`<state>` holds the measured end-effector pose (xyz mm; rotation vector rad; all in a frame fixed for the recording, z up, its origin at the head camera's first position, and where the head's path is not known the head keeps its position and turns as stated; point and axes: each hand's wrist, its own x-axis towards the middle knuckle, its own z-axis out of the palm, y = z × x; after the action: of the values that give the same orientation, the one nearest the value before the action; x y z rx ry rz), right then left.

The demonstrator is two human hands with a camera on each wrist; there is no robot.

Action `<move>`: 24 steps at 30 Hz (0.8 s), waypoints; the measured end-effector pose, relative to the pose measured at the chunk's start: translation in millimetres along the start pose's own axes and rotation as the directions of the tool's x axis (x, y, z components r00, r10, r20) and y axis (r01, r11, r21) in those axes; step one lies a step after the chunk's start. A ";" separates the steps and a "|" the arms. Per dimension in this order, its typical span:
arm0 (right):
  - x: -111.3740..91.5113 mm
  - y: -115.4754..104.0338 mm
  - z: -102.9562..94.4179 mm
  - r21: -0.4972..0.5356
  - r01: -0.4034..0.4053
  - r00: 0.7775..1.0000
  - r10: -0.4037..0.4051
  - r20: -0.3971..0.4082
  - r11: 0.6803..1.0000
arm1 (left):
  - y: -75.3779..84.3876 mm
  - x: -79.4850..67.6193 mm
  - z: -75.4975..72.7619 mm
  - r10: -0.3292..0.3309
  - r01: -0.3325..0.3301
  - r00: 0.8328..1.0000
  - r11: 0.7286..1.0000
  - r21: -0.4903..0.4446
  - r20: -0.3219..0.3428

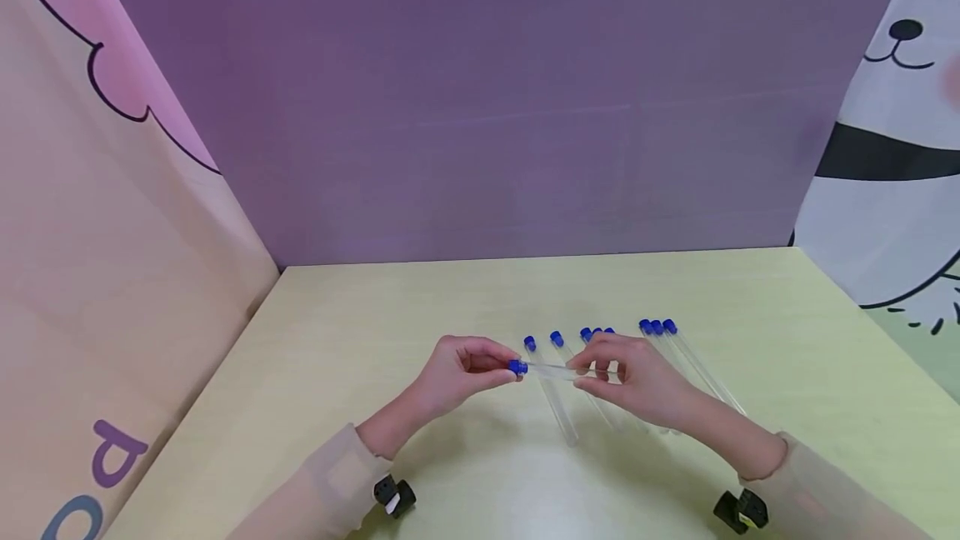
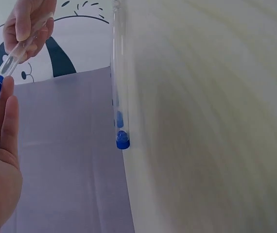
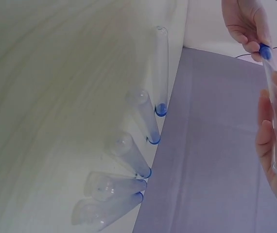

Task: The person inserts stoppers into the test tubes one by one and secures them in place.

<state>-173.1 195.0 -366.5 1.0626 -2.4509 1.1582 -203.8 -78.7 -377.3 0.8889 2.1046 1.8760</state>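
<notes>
Between both hands, above the table, a clear test tube (image 3: 276,114) with a blue cap (image 1: 517,367) is held nearly level in the head view. My left hand (image 1: 468,369) pinches the blue cap between thumb and fingers. Around the tube's body, thumb and fingertips of my right hand (image 1: 633,373) grip it; its rounded end lies by the right palm in the right wrist view. Just beneath the held tube, another capped tube (image 1: 558,407) lies on the table.
Several more blue-capped tubes (image 1: 701,365) lie in a loose row on the pale table (image 1: 360,307), partly hidden by the right hand and forearm. A purple panel (image 1: 525,107) stands along the back edge, with printed panels (image 1: 150,257) at the sides.
</notes>
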 end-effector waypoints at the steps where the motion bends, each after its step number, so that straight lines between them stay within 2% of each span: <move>1: 0.1 -0.1 -0.2 -0.006 -0.003 1.000 0.003 0.000 1.000 | 0.7 0.4 -0.6 0.000 0.000 1.000 1.000 0.000 0.010; 9: -1.5 1.0 -2.5 -0.120 -0.033 0.998 0.040 0.052 0.992 | 3.3 2.4 -3.6 -0.002 -0.003 0.996 0.998 0.056 0.086; 15: -1.4 4.1 -3.7 -0.152 -0.009 0.997 0.020 0.068 0.988 | -1.9 4.9 -4.6 -0.012 0.007 0.996 0.998 0.060 0.085; 21: -0.5 7.6 -4.0 -0.191 0.057 0.998 -0.049 0.047 0.980 | -5.5 7.8 -4.9 -0.028 0.022 0.996 0.997 0.081 0.081; 24: -0.1 8.1 -4.3 -0.211 0.051 0.998 -0.043 0.043 0.976 | -6.2 8.9 -5.3 -0.039 0.032 0.997 0.995 0.091 0.074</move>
<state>-179.0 201.7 -368.4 1.0810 -2.4960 0.8470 -215.5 -78.5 -380.0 0.9197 2.1591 1.7154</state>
